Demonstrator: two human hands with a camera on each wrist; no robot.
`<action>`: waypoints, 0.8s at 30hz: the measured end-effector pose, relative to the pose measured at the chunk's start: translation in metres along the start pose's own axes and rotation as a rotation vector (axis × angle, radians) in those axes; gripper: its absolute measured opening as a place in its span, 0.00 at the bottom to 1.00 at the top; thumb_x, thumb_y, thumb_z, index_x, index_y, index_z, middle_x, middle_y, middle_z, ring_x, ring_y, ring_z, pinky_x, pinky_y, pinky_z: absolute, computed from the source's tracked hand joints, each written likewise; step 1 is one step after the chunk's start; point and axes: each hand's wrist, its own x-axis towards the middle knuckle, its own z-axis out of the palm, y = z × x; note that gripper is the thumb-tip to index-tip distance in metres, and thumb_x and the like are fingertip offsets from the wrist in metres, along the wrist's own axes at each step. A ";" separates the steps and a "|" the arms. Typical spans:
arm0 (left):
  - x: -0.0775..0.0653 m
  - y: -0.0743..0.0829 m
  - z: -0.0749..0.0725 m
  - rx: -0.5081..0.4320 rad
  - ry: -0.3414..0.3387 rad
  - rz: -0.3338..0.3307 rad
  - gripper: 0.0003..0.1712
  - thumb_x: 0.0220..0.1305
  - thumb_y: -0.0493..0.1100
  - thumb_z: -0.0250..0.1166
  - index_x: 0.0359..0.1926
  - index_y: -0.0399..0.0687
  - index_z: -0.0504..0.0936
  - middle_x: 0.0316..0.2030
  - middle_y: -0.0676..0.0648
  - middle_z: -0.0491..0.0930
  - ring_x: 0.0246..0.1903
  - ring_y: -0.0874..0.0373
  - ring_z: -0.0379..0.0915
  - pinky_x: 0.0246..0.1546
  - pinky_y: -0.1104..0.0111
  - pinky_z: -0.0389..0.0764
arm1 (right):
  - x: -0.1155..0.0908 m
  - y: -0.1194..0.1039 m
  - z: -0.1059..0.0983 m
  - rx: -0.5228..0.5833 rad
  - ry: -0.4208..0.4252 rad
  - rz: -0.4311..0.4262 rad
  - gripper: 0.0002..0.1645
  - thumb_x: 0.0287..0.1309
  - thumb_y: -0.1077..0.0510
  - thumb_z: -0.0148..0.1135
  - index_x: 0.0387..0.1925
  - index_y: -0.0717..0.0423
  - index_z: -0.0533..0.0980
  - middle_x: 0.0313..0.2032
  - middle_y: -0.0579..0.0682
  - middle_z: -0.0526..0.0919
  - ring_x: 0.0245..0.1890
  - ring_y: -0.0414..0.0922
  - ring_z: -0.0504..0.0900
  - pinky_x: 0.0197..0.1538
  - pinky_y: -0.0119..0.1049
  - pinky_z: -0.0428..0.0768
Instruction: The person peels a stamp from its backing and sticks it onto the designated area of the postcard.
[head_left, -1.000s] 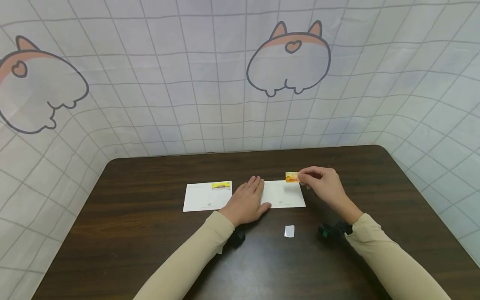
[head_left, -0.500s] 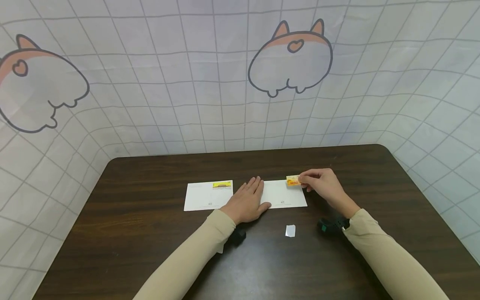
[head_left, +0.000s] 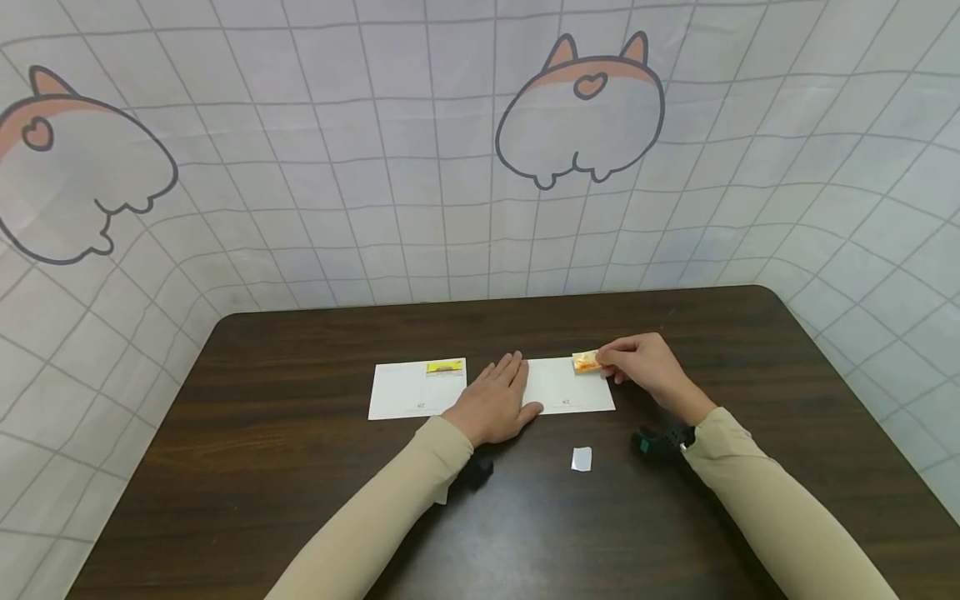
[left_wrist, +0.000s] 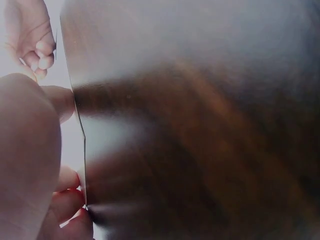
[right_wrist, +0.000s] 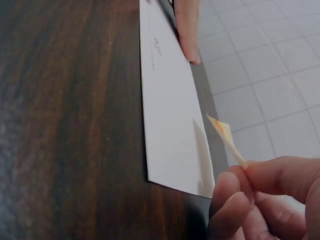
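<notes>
My right hand [head_left: 651, 367] pinches a small orange-and-yellow sticker [head_left: 585, 362] by its right end, between thumb and fingertips. It is close over the upper right corner of the right white card [head_left: 558, 387]. In the right wrist view, the sticker [right_wrist: 223, 131] is tilted and slightly bent, with its shadow on the card [right_wrist: 172, 125]. My left hand [head_left: 495, 402] lies flat with straight fingers, pressing the right card's left end and covering the right edge of the left white card [head_left: 401, 393]. A yellow printed label [head_left: 444, 367] is at that card's upper right.
A small white paper square [head_left: 581, 459] lies on the dark wooden table [head_left: 225, 467], nearer than the right card. A black wrist camera [head_left: 660, 442] sits under the right wrist. Behind the table hangs a white gridded cloth [head_left: 337, 167].
My right hand has lowered the sticker slightly, from above the card's far edge to over its upper right corner. The left hand has stayed in place.
</notes>
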 end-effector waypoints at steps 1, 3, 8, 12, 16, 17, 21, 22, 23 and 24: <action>0.000 0.000 0.000 0.005 -0.001 0.001 0.43 0.81 0.63 0.45 0.82 0.40 0.51 0.84 0.41 0.48 0.84 0.49 0.43 0.84 0.57 0.52 | 0.001 0.000 0.000 -0.003 -0.005 0.004 0.19 0.69 0.54 0.65 0.49 0.66 0.85 0.32 0.52 0.90 0.29 0.41 0.83 0.35 0.33 0.84; 0.000 0.000 0.000 0.008 -0.005 0.000 0.43 0.81 0.63 0.45 0.82 0.40 0.50 0.84 0.41 0.47 0.84 0.50 0.43 0.84 0.57 0.51 | 0.002 0.000 -0.001 -0.008 -0.014 0.008 0.19 0.69 0.54 0.65 0.49 0.67 0.85 0.32 0.51 0.90 0.29 0.41 0.83 0.35 0.32 0.85; 0.000 0.000 0.000 0.009 -0.004 0.000 0.43 0.81 0.63 0.45 0.82 0.40 0.50 0.84 0.41 0.47 0.84 0.50 0.43 0.84 0.57 0.51 | 0.003 -0.002 -0.001 -0.008 -0.031 0.014 0.21 0.69 0.54 0.65 0.51 0.68 0.84 0.32 0.51 0.91 0.29 0.40 0.85 0.36 0.32 0.86; 0.000 0.000 -0.001 0.011 0.000 0.000 0.43 0.81 0.63 0.45 0.82 0.40 0.51 0.83 0.41 0.48 0.84 0.49 0.43 0.84 0.57 0.52 | 0.005 -0.003 0.000 -0.008 -0.029 0.025 0.21 0.68 0.54 0.65 0.51 0.69 0.84 0.31 0.50 0.90 0.28 0.39 0.85 0.35 0.31 0.86; 0.000 -0.001 -0.001 0.010 0.002 0.001 0.43 0.81 0.63 0.45 0.82 0.39 0.51 0.83 0.41 0.48 0.84 0.49 0.43 0.84 0.57 0.52 | 0.005 -0.004 0.001 -0.013 -0.028 0.029 0.21 0.68 0.54 0.64 0.51 0.70 0.84 0.30 0.49 0.90 0.27 0.38 0.85 0.35 0.31 0.86; 0.001 -0.001 -0.001 0.010 0.002 0.002 0.43 0.81 0.63 0.45 0.82 0.39 0.51 0.83 0.41 0.48 0.84 0.49 0.43 0.84 0.57 0.52 | 0.005 -0.004 0.001 -0.022 -0.025 0.029 0.21 0.68 0.54 0.64 0.51 0.70 0.84 0.30 0.49 0.90 0.27 0.38 0.84 0.35 0.31 0.86; 0.001 -0.001 0.000 0.012 0.004 0.005 0.43 0.81 0.63 0.45 0.82 0.39 0.51 0.83 0.41 0.48 0.84 0.49 0.43 0.84 0.57 0.52 | 0.005 -0.007 0.003 -0.083 -0.002 0.024 0.20 0.67 0.54 0.65 0.48 0.68 0.85 0.27 0.49 0.89 0.26 0.39 0.84 0.33 0.30 0.86; 0.001 -0.001 0.000 0.014 0.004 0.004 0.43 0.81 0.63 0.45 0.82 0.39 0.51 0.83 0.41 0.48 0.84 0.50 0.43 0.84 0.58 0.52 | 0.005 -0.008 0.004 -0.099 0.005 0.022 0.19 0.66 0.54 0.65 0.47 0.68 0.85 0.27 0.49 0.89 0.25 0.39 0.84 0.32 0.30 0.86; 0.001 -0.001 0.000 0.014 0.004 0.004 0.43 0.81 0.63 0.45 0.82 0.39 0.51 0.83 0.41 0.48 0.84 0.50 0.43 0.84 0.58 0.52 | 0.005 -0.009 0.004 -0.114 0.011 0.020 0.19 0.66 0.54 0.65 0.46 0.68 0.86 0.26 0.49 0.89 0.25 0.39 0.84 0.32 0.30 0.86; 0.001 -0.001 0.000 0.013 0.004 0.003 0.43 0.81 0.63 0.45 0.82 0.39 0.52 0.83 0.41 0.48 0.84 0.50 0.44 0.84 0.58 0.52 | 0.005 -0.010 0.005 -0.127 0.016 0.019 0.19 0.65 0.54 0.66 0.45 0.67 0.86 0.26 0.49 0.89 0.24 0.39 0.84 0.31 0.30 0.86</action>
